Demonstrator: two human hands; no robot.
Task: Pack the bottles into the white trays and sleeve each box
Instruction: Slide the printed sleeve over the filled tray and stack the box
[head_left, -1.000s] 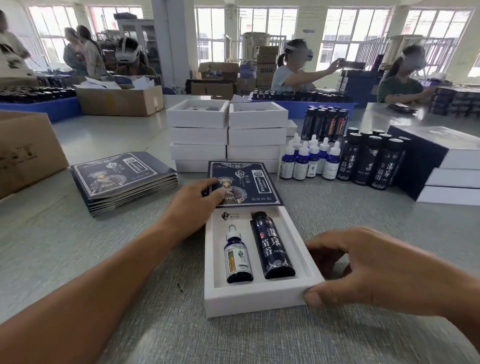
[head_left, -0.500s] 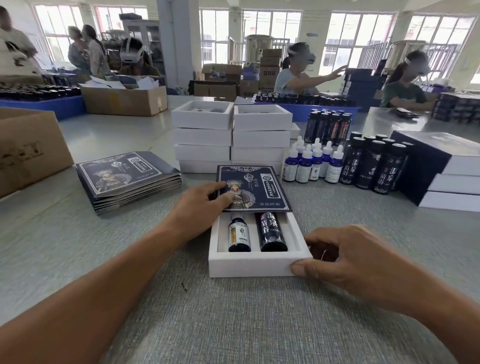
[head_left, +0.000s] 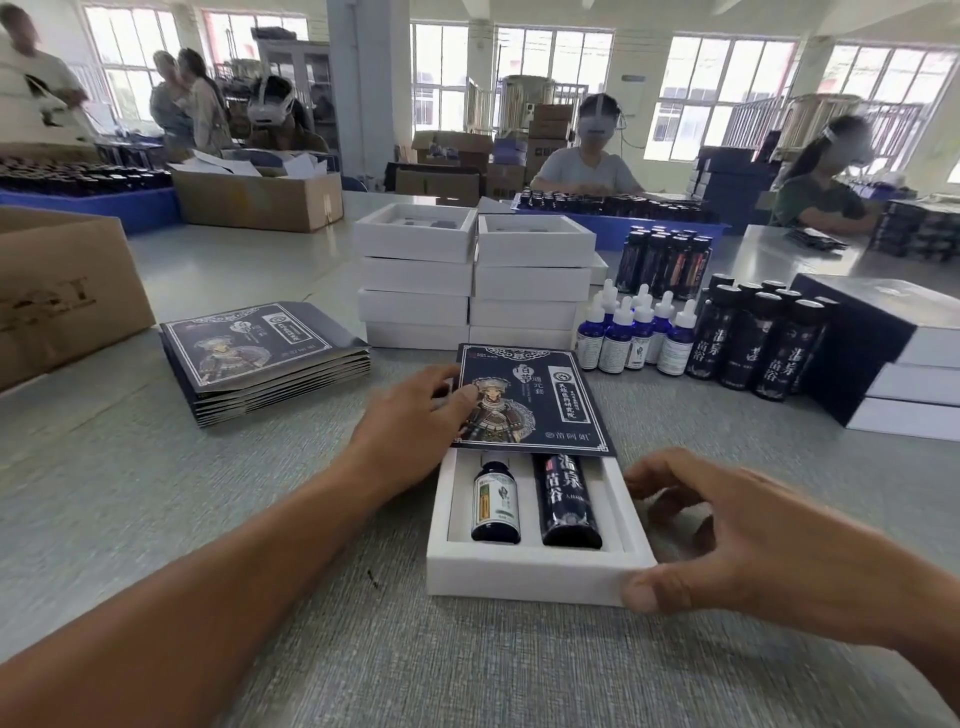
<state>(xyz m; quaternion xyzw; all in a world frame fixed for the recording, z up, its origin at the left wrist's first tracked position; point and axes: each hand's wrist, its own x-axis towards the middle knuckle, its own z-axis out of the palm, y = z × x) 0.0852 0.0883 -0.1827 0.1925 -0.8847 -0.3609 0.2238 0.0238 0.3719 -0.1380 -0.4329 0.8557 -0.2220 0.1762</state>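
Observation:
A white tray (head_left: 524, 577) lies in front of me with a small dropper bottle (head_left: 495, 505) and a tall dark bottle (head_left: 567, 503) side by side in it. A dark printed sleeve (head_left: 530, 402) covers the tray's far half and hides the bottle tops. My left hand (head_left: 415, 415) holds the sleeve's left edge, thumb on its top face. My right hand (head_left: 727, 535) grips the tray's near right corner, thumb on the front wall.
Two stacks of empty white trays (head_left: 472, 280) stand behind the sleeve. Flat sleeves (head_left: 260, 358) are piled at left. Loose dropper bottles (head_left: 634, 332) and dark bottles (head_left: 758, 343) stand at right, beside finished boxes (head_left: 893, 358). A cardboard box (head_left: 62, 291) sits far left. People work across the table.
The tray has slid further into the sleeve, so less of both bottles shows. My right hand has followed the tray forward; my left hand stays on the sleeve.

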